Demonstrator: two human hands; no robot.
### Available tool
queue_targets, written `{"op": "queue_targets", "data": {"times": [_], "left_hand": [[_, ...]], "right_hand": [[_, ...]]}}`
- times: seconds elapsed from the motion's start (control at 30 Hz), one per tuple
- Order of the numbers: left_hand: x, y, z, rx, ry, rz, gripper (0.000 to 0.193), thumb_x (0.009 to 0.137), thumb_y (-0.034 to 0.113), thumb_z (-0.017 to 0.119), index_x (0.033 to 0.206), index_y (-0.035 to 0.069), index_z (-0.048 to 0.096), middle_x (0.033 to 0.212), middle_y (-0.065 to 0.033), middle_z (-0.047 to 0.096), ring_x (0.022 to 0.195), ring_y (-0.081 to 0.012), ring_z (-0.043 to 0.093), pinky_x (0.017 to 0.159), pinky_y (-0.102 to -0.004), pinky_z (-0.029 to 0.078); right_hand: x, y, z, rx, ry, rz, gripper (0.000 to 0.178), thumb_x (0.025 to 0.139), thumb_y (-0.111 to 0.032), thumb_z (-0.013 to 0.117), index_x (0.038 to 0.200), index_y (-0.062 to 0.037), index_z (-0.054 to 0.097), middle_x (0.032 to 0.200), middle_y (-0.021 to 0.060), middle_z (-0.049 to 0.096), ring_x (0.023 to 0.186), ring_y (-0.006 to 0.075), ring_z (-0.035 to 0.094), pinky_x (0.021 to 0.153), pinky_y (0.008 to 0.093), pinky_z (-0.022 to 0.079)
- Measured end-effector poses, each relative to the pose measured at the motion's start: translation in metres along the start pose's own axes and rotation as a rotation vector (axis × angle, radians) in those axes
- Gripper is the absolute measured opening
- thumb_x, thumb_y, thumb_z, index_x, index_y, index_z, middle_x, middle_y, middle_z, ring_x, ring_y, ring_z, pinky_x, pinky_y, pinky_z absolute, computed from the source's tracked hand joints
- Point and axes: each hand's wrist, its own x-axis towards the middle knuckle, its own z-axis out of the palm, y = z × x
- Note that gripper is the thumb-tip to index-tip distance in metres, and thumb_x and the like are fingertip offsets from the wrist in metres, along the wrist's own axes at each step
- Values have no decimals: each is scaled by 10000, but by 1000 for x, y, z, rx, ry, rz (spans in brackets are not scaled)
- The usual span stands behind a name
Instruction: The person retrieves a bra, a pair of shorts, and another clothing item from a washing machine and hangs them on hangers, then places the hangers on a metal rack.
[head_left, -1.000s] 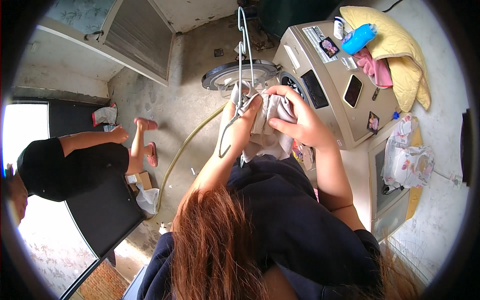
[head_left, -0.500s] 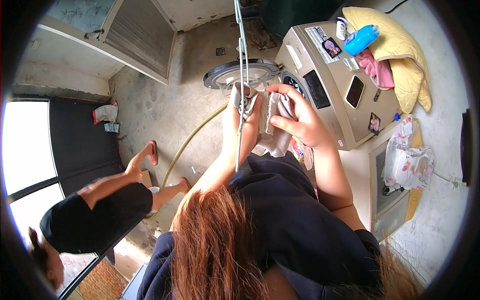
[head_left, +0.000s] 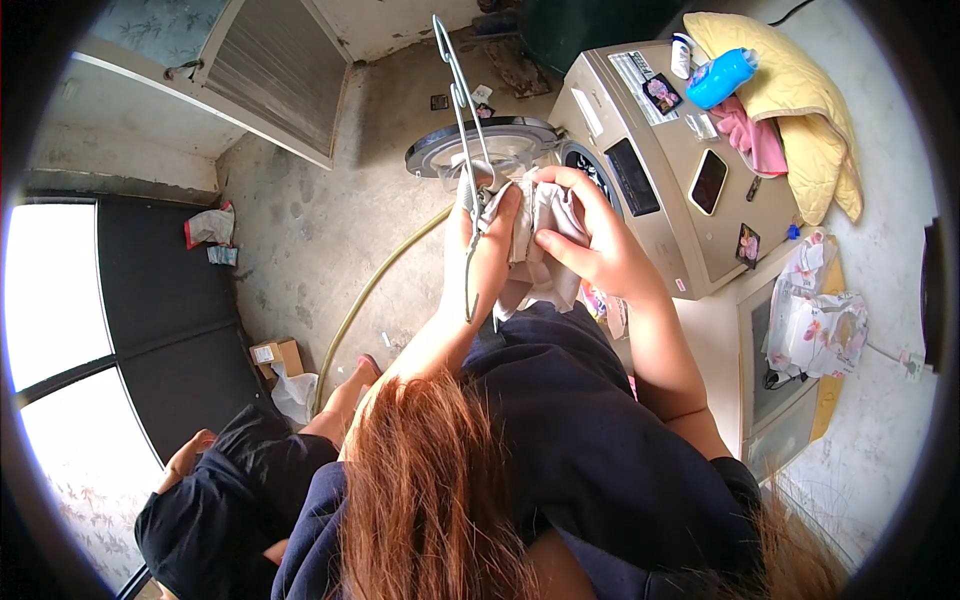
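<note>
Daylight glares white through 2 left-hand panes (head_left: 58,290); fisheye rim bends and blackens

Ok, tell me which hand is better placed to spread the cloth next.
Probably the right hand: it grips the pale cloth and sits clear of the hanger, which crosses in front of the left hand.

No readable text or numbers

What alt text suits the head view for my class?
Bare left hand and right hand hold crumpled pale grey fabric, a slim pale hanger at the left. A beige washing machine, round glass door open, stands upper right.
</note>
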Motion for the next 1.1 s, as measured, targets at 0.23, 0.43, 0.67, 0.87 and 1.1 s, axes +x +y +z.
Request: {"op": "queue_targets", "data": {"times": [0.23, 0.43, 0.67, 0.87, 1.1], "left_hand": [[14, -11, -9, -39, -105, -1, 347, 878, 199, 581, 1169, 66, 448, 977, -88, 585, 870, -139, 546, 744, -273, 450], [15, -11, -12, -48, -110, 13, 344, 875, 190, 584, 1160, 49, 452, 973, -80, 578, 867, -134, 539, 752, -268, 449], [13, 0, -14, 50, -97, -6, 304, 863, 190, 605, 1116, 84, 474, 940, -63, 578, 870, -115, 525, 752, -258, 440], [16, -5, -14, 61, -104, 60, 237, 862, 161, 600, 1056, 86, 488, 898, -50, 577, 834, -113, 516, 733, -266, 436], [13, -17, -11, 196, -78, 379, 125, 884, 114, 555, 966, 55, 482, 835, -54, 531, 782, -112, 474, 721, -260, 420]], "right_hand": [[1, -4, -3, -152, 8, -65, 455, 778, 6, 601, 1199, 2, 427, 1167, 143, 521, 1137, 204, 490, 971, 299, 358], [2, -2, -3, -120, -19, -72, 453, 778, 5, 603, 1197, -5, 430, 1155, 135, 519, 1119, 199, 493, 963, 298, 363], [3, -11, -7, -125, -55, -60, 451, 777, 7, 606, 1194, -9, 434, 1132, 112, 512, 1081, 175, 489, 947, 291, 366], [3, -9, -6, 63, -76, 41, 443, 789, -9, 603, 1198, -11, 434, 1094, 77, 503, 1055, 142, 484, 936, 277, 365], [-1, -1, 2, 302, -28, 126, 440, 818, -28, 579, 1224, -18, 408, 1083, 54, 485, 1019, 115, 478, 913, 265, 368]]}}
